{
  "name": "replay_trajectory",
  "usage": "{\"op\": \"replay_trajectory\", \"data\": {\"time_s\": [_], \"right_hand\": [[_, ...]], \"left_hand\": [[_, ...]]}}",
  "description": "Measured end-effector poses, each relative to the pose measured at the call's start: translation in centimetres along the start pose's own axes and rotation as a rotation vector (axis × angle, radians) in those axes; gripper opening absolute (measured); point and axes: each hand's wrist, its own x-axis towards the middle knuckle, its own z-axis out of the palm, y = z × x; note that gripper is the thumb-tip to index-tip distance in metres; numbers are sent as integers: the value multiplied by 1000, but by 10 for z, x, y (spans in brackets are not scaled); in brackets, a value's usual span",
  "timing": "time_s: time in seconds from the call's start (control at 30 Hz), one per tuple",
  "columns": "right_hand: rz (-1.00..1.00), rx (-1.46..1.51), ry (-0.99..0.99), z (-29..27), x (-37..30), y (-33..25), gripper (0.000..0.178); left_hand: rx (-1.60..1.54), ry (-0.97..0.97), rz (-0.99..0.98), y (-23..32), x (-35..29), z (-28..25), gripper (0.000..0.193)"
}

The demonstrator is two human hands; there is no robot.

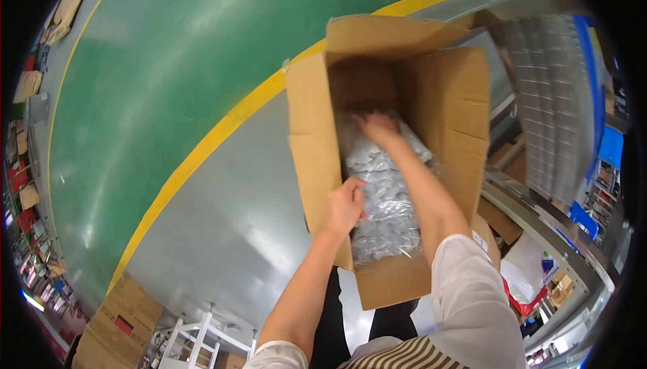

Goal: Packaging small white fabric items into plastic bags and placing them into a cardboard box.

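Note:
An open cardboard box point(313, 133) stands in front of me with its flaps up. Clear plastic bags point(385, 197) of small grey-looking pieces lie inside it in a row; their exact contents are too unclear to name. My right hand point(379, 128) reaches deep into the box over the farther bags, its fingers apart and slightly blurred. At the box's left wall, beside the bags, my left hand point(347, 204) is closed with the fingers curled. What it grips, if anything, is hidden. A small red spot shows just by that hand.
To the right, a metal-framed rack point(539, 214) holds grey stacked trays point(549, 106). A white stool-like frame point(199, 339) and another cardboard box point(121, 322) stand at the lower left. A yellow line point(229, 123) separates the grey floor from the green floor.

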Motion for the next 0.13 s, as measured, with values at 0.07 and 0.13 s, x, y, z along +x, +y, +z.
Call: {"op": "replay_trajectory", "data": {"time_s": [0.07,0.13], "right_hand": [[-100,113,326,6,-41,-2,57],[-130,155,517,-14,-79,9,54]], "left_hand": [[-4,33,46,-4,0,3,33],[-10,46,124,-10,0,3,53]]}}
